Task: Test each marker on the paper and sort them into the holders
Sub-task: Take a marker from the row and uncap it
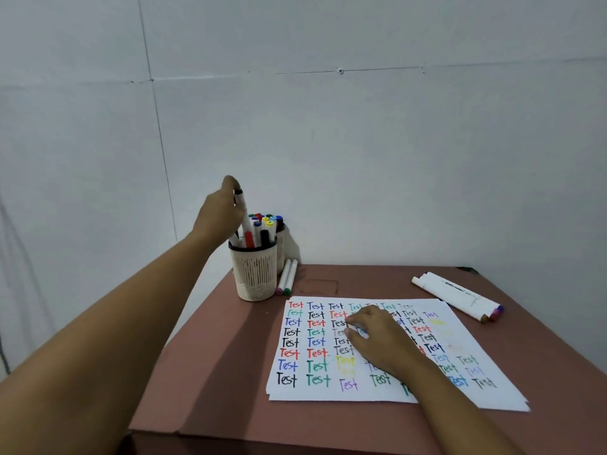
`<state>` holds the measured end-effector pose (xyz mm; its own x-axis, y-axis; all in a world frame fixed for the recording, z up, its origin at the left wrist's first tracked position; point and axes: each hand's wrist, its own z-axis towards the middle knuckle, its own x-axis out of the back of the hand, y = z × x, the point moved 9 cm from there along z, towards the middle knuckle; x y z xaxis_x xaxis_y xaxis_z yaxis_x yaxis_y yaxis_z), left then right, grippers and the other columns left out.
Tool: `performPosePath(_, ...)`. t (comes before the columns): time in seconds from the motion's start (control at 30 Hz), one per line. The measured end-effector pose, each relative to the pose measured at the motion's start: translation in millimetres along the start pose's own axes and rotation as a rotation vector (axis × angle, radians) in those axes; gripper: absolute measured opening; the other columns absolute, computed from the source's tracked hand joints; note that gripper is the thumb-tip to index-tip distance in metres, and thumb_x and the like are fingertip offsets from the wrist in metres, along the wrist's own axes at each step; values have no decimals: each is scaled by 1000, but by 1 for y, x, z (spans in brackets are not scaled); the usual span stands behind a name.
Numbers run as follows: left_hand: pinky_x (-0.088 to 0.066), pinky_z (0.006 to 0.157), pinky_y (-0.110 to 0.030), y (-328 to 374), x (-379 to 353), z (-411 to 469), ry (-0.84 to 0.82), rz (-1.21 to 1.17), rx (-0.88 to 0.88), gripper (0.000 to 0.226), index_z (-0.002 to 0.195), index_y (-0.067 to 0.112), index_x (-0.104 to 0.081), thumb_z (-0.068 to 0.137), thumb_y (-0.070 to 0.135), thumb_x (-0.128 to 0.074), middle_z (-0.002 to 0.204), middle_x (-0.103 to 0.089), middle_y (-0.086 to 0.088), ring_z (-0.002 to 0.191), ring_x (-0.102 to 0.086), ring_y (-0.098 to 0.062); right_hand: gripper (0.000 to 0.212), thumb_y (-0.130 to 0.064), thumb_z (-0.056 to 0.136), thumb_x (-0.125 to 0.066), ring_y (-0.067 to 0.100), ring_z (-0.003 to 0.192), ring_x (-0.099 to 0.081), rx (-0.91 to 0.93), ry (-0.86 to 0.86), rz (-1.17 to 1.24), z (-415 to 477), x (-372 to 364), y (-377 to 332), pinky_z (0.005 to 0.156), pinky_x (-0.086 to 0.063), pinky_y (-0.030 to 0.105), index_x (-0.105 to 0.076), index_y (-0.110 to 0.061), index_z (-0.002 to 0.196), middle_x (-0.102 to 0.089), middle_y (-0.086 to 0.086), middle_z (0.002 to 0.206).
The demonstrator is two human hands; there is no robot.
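**Left hand holds marker over front holder, right hand on paper**

Left hand [218,213] is raised above the front holder [255,277]. Its grip is closed around a white marker [242,208] with a black cap, cap end up. The marker is tilted, and its lower end sits among the markers already standing in that holder.

The front holder is a cream mesh cup packed with markers, caps in red, black, blue and yellow. The rear holder [281,251] is just behind it, mostly hidden and also stocked.

Right hand [384,339] rests on the paper [328,392] with its fingers bent and the tips near the sheet's middle. Can't tell whether that grip pinches anything.

The paper lies flat on the brown worktop [213,372], covered with rows of "Test" in many colours.

Two loose markers [287,277] lie side by side on the worktop, just right of the front holder's base. Three more markers [460,295] lie together near the far right edge, well apart from the holders.
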<state>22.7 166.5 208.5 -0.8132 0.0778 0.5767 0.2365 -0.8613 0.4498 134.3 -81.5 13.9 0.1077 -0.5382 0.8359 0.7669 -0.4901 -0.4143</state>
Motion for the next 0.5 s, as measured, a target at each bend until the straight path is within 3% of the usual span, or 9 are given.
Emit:
performPosePath(0.1,-45,88,-44,-1,-20,-2,-102,234,-43,25,114,6,-54,95,16,-43,116,-56,-17,105,-51,-34,34,-35,94,-53,15,120,-46,-9,0,7,0,0,2,97,-36,23,-62,-21,124,-55,0,126)
performPosePath(0.23,-40,93,-46,-5,-44,-14,-194,384,-99,33,122,11,-57,92,16,-44,129,-48,-16,117,-43,-35,35,-36,94,-53,15,121,-46,-12,-1,4,1,1,3,98,-36,24,-61,-21,125,-55,1,127)
performPosePath(0.33,-41,89,-47,4,-38,-27,-47,280,-153,33,120,7,-58,89,11,-48,125,-51,-19,114,-45,-38,35,-35,94,-53,16,121,-46,-13,3,5,2,1,4,97,-36,24,-62,-20,124,-55,1,126)
performPosePath(0.5,-48,70,-43,25,-37,-78,133,92,-274,29,102,2,-64,79,10,-50,102,-60,-19,87,-56,-40,34,-34,95,-52,15,121,-46,-11,5,-3,1,1,3,98,-36,23,-61,-20,125,-54,1,125)
